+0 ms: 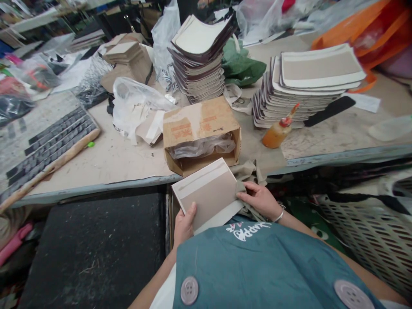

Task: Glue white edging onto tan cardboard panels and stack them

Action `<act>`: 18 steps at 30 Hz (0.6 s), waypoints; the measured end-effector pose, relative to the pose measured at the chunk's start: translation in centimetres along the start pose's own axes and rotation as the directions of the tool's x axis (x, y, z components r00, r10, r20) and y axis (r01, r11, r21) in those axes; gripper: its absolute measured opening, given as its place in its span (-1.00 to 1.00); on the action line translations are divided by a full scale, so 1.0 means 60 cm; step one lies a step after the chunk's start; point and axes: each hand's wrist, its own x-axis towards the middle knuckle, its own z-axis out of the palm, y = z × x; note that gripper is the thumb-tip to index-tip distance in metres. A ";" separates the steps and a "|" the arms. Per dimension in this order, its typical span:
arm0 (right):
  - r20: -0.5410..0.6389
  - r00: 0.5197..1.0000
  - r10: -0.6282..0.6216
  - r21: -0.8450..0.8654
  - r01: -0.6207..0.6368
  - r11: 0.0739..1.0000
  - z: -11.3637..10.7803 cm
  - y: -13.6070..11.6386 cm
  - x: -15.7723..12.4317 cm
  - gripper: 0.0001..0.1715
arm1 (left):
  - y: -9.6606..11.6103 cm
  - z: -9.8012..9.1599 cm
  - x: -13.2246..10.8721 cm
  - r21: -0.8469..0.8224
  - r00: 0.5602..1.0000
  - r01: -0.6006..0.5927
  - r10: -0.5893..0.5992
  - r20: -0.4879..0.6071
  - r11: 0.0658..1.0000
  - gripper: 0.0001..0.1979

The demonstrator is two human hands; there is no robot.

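Worktop surface, pale and paper-like, scuffed (122, 163), crowded on all sides. Directly beyond the hands, the near edge is taken up by a worn brown cardboard box, open at the front (193, 122), in which crumpled clear plastic film (202, 148) is held. Behind it, a tall stack of curved, dark-edged pale sheets (199, 64) is backed by a crumpled green plastic bag (244, 66). To the right, a second stack of beige-and-white rectangular panels (322, 68) is fronted by a squat amber bottle with a red nozzle (276, 134). To the left, a translucent white plastic bag (138, 101) is seen, slumped. Below the worktop, a flat black scuffed surface (96, 244) and a white slotted plastic basket (370, 223) are noted.

A flat rectangular panel, beige with a white band and pale edges (209, 193), is held tilted at the worktop's near edge, just in front of the box; its faces appear smooth. Crumpled olive-grey cloth (251, 171) is bunched beside it.

The panel's lower left edge is gripped by the left hand (184, 225), thumb laid on top; the fingers beneath are hidden. At the panel's right edge, a small olive-grey scrap (240, 188) is pinched between thumb and fingers of the right hand (260, 199). The right forearm is angled inward, its wrist ringed by a silvery bracelet (280, 213).
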 end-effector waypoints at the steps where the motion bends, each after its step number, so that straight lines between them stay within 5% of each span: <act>1: -0.011 1.000 -0.021 -0.035 0.020 0.999 0.001 0.001 0.001 -0.57 | 0.000 0.000 0.000 0.005 1.000 0.002 -0.002 0.003 1.000 -0.51; 8: -0.061 0.968 -0.242 -0.397 0.199 0.896 0.010 -0.012 -0.004 -0.80 | 0.002 0.004 -0.002 0.017 0.999 0.036 -0.036 0.036 0.999 -0.46; 13: -0.058 0.931 -0.361 -0.517 0.281 0.808 0.016 -0.007 -0.006 -0.65 | 0.002 0.003 -0.004 0.017 0.999 0.028 -0.029 0.043 0.999 -0.46; 18: -0.114 0.936 -0.334 -0.517 0.231 0.824 0.019 -0.001 -0.007 -0.59 | 0.001 0.001 -0.005 0.022 0.999 0.026 -0.027 0.030 0.999 -0.47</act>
